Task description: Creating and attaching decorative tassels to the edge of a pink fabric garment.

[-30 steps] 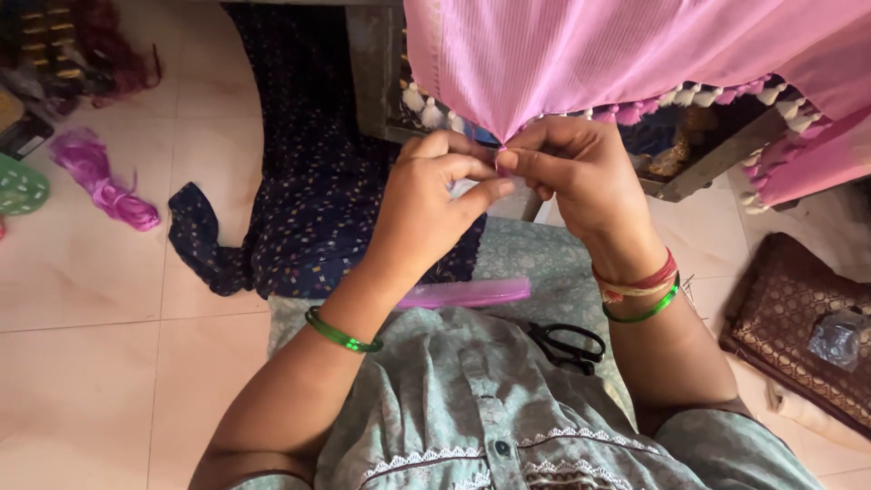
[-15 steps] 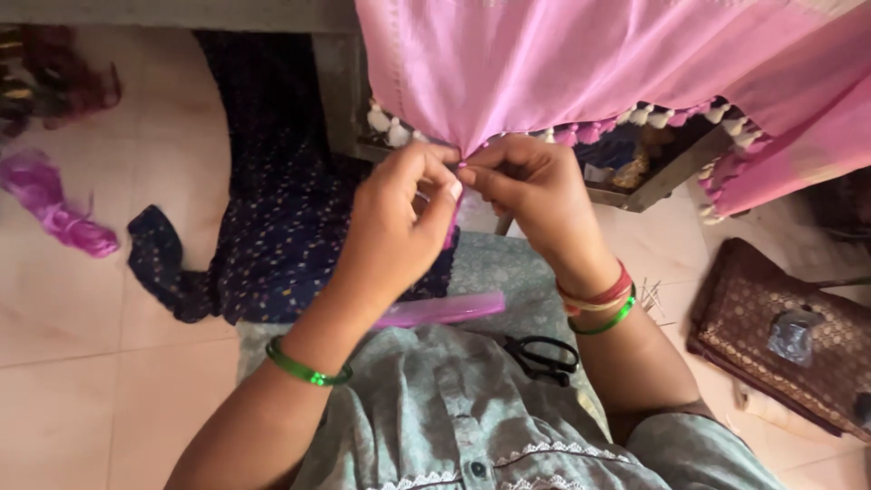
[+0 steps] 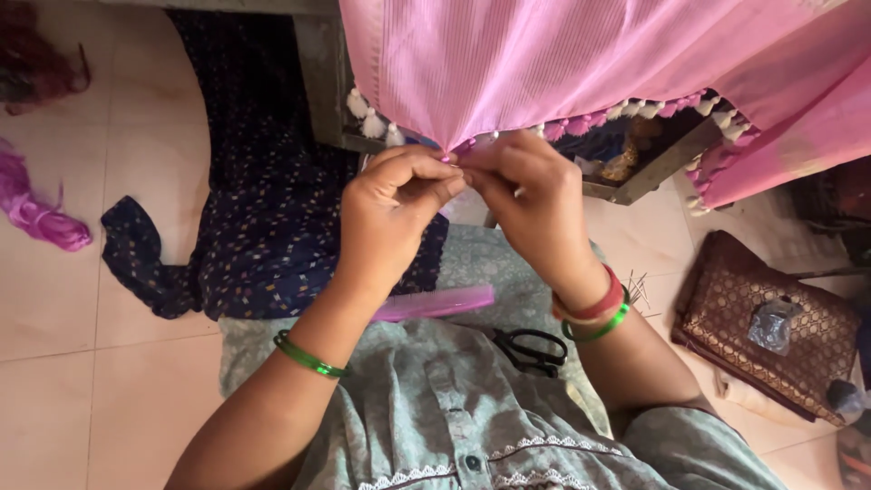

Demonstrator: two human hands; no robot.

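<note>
A pink cloth (image 3: 544,54) hangs from above, its lower edge trimmed with white and pink tassels (image 3: 635,111). My left hand (image 3: 395,218) and my right hand (image 3: 531,195) meet at one point of that edge, fingertips pinched together on the cloth's hem and a bit of pink thread. Both wrists wear green bangles; the right also has a red one. A pink comb (image 3: 435,304) and black scissors (image 3: 531,349) lie on my lap below the hands.
A dark blue dotted cloth (image 3: 263,227) is spread on the tiled floor at the left. Purple thread bundle (image 3: 36,213) lies at the far left. A brown patterned cushion (image 3: 771,322) with a small plastic bag sits on the right. A metal frame (image 3: 653,168) stands behind the cloth.
The view has shifted, so everything sits further left and lower. My fingertips have closed in tighter on the hem point; both hands stay on the cloth.
</note>
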